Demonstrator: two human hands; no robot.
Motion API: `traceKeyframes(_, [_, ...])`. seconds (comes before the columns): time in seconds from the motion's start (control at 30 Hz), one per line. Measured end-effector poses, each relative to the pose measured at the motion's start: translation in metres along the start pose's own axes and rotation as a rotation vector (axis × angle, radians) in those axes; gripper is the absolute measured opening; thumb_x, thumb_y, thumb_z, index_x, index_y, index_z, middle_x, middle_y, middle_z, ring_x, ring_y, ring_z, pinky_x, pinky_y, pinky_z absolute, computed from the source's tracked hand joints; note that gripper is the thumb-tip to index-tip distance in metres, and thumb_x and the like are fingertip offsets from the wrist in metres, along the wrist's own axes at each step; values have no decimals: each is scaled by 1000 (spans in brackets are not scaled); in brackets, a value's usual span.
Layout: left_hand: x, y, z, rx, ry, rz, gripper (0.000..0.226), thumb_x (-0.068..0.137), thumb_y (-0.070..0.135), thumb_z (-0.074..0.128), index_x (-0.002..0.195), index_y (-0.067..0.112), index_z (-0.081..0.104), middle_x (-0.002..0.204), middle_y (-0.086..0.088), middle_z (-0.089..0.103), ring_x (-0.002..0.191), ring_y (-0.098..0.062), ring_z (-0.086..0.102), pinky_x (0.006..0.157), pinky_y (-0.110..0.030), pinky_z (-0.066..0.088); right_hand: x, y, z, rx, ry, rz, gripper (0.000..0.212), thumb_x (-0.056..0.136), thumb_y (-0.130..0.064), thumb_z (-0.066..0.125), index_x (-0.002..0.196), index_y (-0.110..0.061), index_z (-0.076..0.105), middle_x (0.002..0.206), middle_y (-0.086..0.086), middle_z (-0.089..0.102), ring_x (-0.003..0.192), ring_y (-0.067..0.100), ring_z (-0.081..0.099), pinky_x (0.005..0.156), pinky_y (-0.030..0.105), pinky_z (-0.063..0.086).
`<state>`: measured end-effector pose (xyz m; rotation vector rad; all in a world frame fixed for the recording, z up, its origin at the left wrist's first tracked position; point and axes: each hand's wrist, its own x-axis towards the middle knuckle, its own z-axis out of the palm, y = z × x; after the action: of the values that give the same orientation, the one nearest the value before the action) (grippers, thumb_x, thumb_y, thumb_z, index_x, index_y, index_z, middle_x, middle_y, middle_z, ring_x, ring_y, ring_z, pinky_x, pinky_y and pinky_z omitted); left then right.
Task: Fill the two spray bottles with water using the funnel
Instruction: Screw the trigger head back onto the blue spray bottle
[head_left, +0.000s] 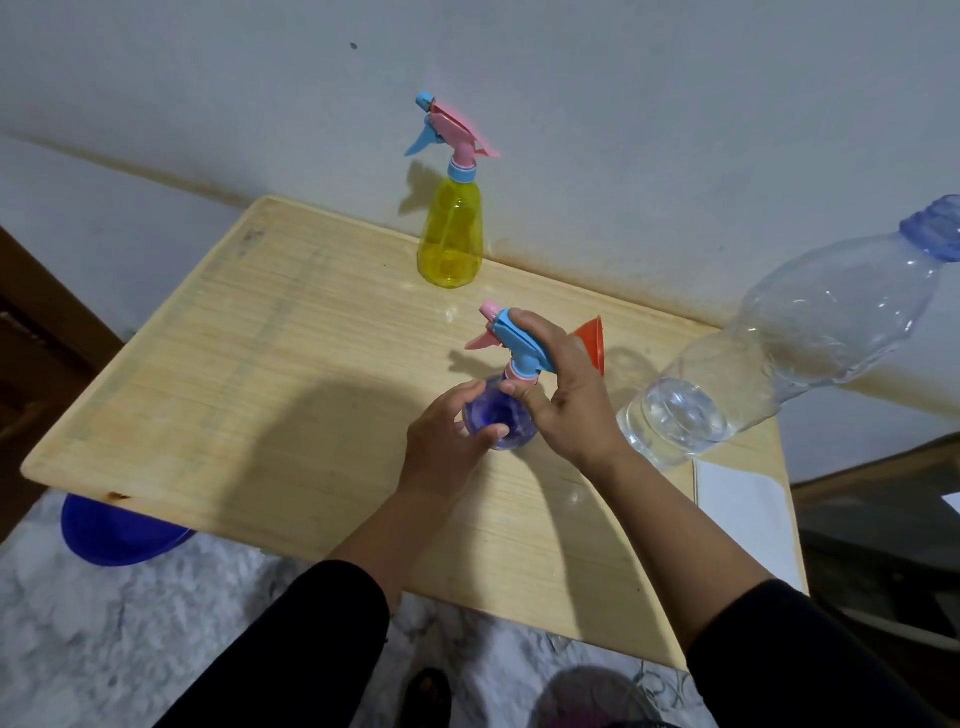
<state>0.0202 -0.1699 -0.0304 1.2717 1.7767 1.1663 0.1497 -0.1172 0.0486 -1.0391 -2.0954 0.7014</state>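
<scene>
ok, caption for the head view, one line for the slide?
Both hands grip the purple spray bottle, right hand on its sprayer head; orange funnel and water bottle beside.

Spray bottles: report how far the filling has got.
Done: nothing visibly. The yellow spray bottle stands capped by the wall. In hand: left hand steadies the purple spray bottle; right hand grips its head. Left: funnel and water bottle unused.

Wooden table (260, 374); blue bowl (119, 535) beneath (partly hidden); white paper (743, 514) at table's right edge.
</scene>
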Motion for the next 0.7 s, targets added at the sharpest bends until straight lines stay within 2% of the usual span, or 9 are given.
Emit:
traceKeyframes(0.1, [-1, -1, 1, -12, 14, 27, 77, 59, 67, 65, 117, 18, 62, 117, 5, 65, 101, -7, 60, 81, -21, 52, -1, 1, -5, 18, -40, -3, 66, 82, -5, 64, 133, -37, 37, 128, -22, 44, 113, 15, 48, 93, 15, 39])
traceKeyframes(0.17, [0, 0, 1, 9, 18, 26, 65, 65, 51, 75, 119, 16, 61, 118, 2, 65, 104, -12, 61, 83, -25, 53, 0, 0, -6, 76, -71, 32, 65, 85, 0, 62, 133, -36, 37, 132, -24, 41, 120, 8, 46, 94, 10, 41])
traceKeyframes(0.27, [0, 1, 2, 9, 18, 20, 65, 64, 53, 70, 119, 18, 61, 112, 12, 62, 98, -4, 58, 77, -9, 47, 2, -4, -2, 122, -49, 67, 65, 84, 4, 61, 131, -37, 40, 133, -16, 46, 121, 9, 48, 91, 6, 41])
traceKeyframes(0.33, [2, 4, 1, -11, 10, -9, 58, 69, 44, 74, 119, 19, 61, 111, 13, 62, 98, -3, 57, 73, 1, 41, 5, -4, -1, 145, -45, 81, 65, 84, 4, 63, 131, -37, 42, 132, -15, 48, 122, 10, 49, 91, 7, 41])
traceKeyframes(0.37, [2, 5, 0, -42, -3, -27, 56, 70, 41, 76, 120, 20, 61, 112, 13, 62, 100, -5, 59, 73, 2, 40, 7, -4, -2, 166, -48, 96, 66, 84, 3, 64, 132, -37, 42, 133, -16, 48, 123, 10, 49, 92, 8, 43])
traceKeyframes(0.47, [-4, 6, -11, -109, -25, -8, 64, 68, 57, 68, 121, 23, 59, 111, 16, 60, 102, -4, 59, 76, 1, 40, 12, -9, -10, 254, 1, 143, 70, 81, -1, 70, 134, -34, 41, 135, -16, 47, 119, -5, 48, 90, 9, 44])
traceKeyframes(0.53, [-8, -3, -24, -37, 45, 57, 46, 84, 42, 62, 124, 19, 57, 113, 13, 57, 103, -8, 59, 79, 2, 36, 17, -14, -14, 305, 59, 144, 71, 81, -5, 72, 136, -33, 37, 135, -13, 46, 115, -11, 46, 85, 6, 42])
traceKeyframes(0.63, [-8, -28, -51, 125, 177, 63, 33, 94, 24, 53, 125, 14, 56, 120, 1, 61, 108, -18, 59, 93, -16, 42, 25, -24, -13, 500, 118, 226, 68, 86, -5, 65, 134, -44, 37, 134, -9, 48, 109, 14, 57, 82, 19, 51])
traceKeyframes(0.7, [-5, -46, -72, 307, 215, 54, 34, 95, 25, 50, 124, 9, 57, 123, -9, 60, 114, -26, 56, 98, -28, 38, 30, -30, -7, 678, 164, 331, 64, 85, 0, 58, 129, -46, 45, 109, -4, 62, 78, 28, 57, 69, 28, 53])
